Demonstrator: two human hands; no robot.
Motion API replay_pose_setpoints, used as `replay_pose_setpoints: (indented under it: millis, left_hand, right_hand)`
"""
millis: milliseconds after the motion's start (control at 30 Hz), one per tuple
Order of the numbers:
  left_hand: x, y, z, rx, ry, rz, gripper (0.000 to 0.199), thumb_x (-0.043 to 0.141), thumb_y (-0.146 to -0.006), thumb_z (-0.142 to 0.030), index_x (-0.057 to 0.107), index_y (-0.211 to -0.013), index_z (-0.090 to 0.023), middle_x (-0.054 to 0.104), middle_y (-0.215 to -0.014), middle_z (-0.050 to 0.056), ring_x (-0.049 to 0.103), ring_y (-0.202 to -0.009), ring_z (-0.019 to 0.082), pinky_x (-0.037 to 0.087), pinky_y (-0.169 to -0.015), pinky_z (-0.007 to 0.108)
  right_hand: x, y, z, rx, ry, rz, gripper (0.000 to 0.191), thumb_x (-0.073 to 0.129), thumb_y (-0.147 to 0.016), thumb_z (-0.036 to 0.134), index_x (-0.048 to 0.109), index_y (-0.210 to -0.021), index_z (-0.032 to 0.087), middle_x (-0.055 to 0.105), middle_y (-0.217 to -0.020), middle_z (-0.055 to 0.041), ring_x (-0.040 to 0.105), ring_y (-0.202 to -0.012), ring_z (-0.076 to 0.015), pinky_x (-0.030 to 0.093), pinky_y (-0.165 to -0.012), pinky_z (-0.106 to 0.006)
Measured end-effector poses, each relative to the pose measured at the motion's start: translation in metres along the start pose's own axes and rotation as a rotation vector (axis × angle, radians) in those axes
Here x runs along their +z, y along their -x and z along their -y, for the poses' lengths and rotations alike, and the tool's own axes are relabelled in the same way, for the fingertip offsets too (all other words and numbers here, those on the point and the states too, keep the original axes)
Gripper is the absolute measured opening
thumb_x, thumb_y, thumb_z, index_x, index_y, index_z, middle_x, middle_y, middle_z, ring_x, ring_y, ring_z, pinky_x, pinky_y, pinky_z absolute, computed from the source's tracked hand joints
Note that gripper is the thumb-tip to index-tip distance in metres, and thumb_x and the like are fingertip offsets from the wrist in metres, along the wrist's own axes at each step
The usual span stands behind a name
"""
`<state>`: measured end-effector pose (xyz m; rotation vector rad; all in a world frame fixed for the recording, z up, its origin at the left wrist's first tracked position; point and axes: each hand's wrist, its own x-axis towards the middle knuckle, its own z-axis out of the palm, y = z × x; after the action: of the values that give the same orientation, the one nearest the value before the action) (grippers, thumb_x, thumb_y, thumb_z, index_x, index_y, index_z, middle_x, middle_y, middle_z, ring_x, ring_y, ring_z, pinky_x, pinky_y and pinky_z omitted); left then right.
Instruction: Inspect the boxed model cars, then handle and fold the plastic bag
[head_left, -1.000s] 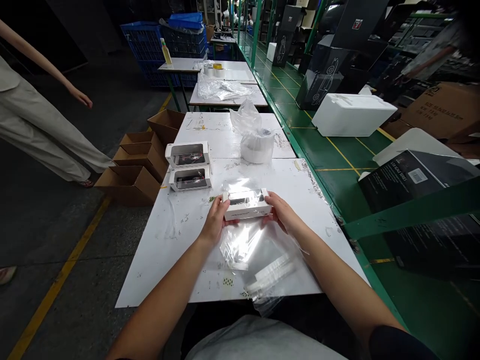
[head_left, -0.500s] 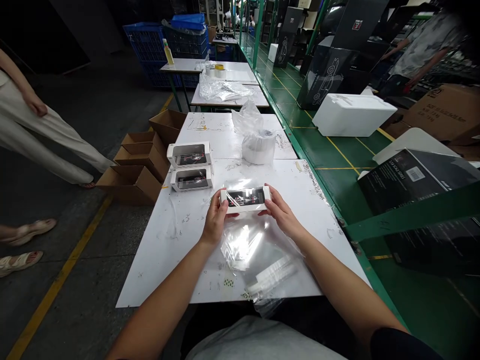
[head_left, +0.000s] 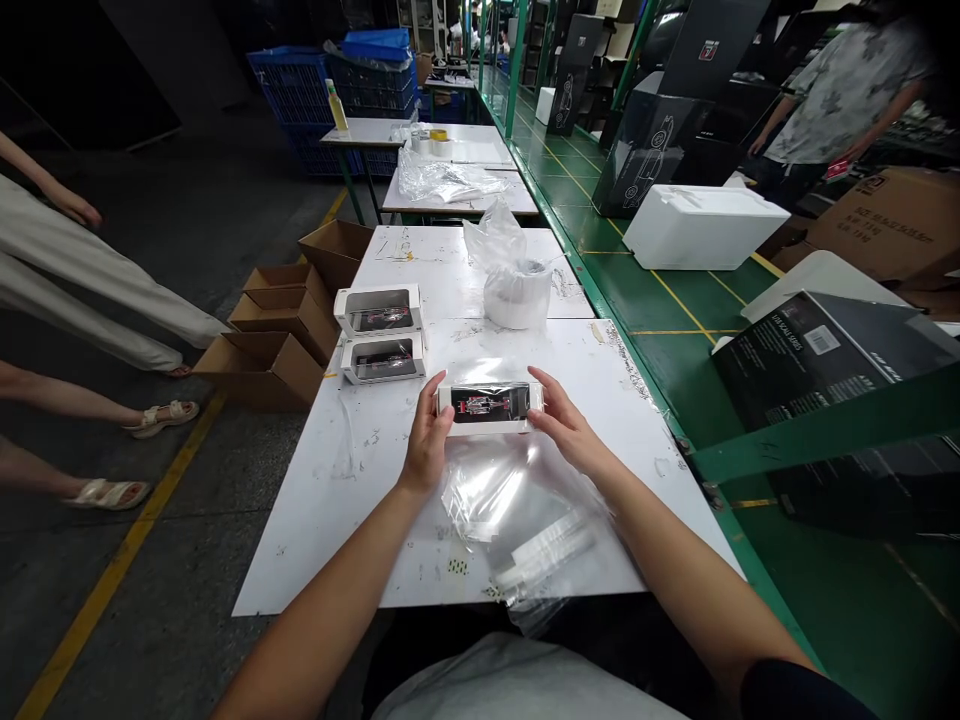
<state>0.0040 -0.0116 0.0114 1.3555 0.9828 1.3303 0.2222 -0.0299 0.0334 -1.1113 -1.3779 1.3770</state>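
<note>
My white card box (head_left: 480, 427), matt, glossy clear plastic window (head_left: 487, 404), thin shiny plastic bag (head_left: 517, 490), scuffed matt white tabletop (head_left: 337, 520), rough brown corrugated cardboard cartons (head_left: 262, 368), white foam box (head_left: 705, 228)

Held between the left hand (head_left: 427, 442) and right hand (head_left: 568, 424), the white display box (head_left: 487, 425) has rolled its window upward, baring the model race car (head_left: 478, 405); a co-worker (head_left: 847, 105) in a patterned shirt has stepped into view, and sandaled feet (head_left: 161, 418) have advanced at left.
</note>
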Motion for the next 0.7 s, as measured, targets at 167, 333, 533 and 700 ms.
replay_pose_setpoints:
  millis: [167,333,533,700]
  left_hand:
    - [0.001,0.002,-0.002,0.025,-0.027,-0.037,0.051,0.045,-0.093,-0.044,0.040,-0.140,-0.025,0.045,-0.137,0.009,0.041,-0.129,0.026,0.039,-0.104,0.042]
    - [0.000,0.001,-0.004,0.079,-0.030,-0.018,0.045,0.042,-0.094,-0.046,0.046,-0.131,-0.022,0.051,-0.128,0.010,0.047,-0.122,0.025,0.040,-0.102,0.042]
    - [0.000,0.003,-0.007,0.200,-0.110,0.000,0.040,0.044,-0.093,-0.042,0.045,-0.127,-0.021,0.050,-0.126,0.010,0.049,-0.118,0.022,0.040,-0.102,0.039]
    - [-0.001,0.005,-0.003,0.364,-0.112,0.014,0.037,0.043,-0.094,-0.036,0.043,-0.128,-0.021,0.051,-0.120,0.010,0.051,-0.113,0.020,0.042,-0.098,0.036]
  right_hand:
    - [0.000,0.001,-0.003,-0.031,0.042,-0.009,0.068,0.048,-0.091,0.047,0.017,-0.149,0.031,0.046,-0.120,-0.0068,0.054,-0.095,-0.0132,0.054,-0.085,-0.034]
    - [-0.001,0.004,0.008,-0.064,0.200,0.002,0.058,0.045,-0.092,0.048,0.030,-0.144,0.028,0.052,-0.103,-0.0041,0.051,-0.083,-0.0109,0.049,-0.080,-0.029]
    - [-0.002,0.007,0.017,-0.092,0.235,-0.056,0.050,0.043,-0.093,0.049,0.038,-0.138,0.026,0.051,-0.097,-0.0037,0.047,-0.080,-0.0108,0.043,-0.078,-0.026]
    - [0.006,0.005,0.010,-0.153,0.167,-0.096,0.048,0.039,-0.094,0.050,0.039,-0.135,0.025,0.051,-0.117,-0.0066,0.051,-0.098,-0.0140,0.042,-0.088,-0.029]
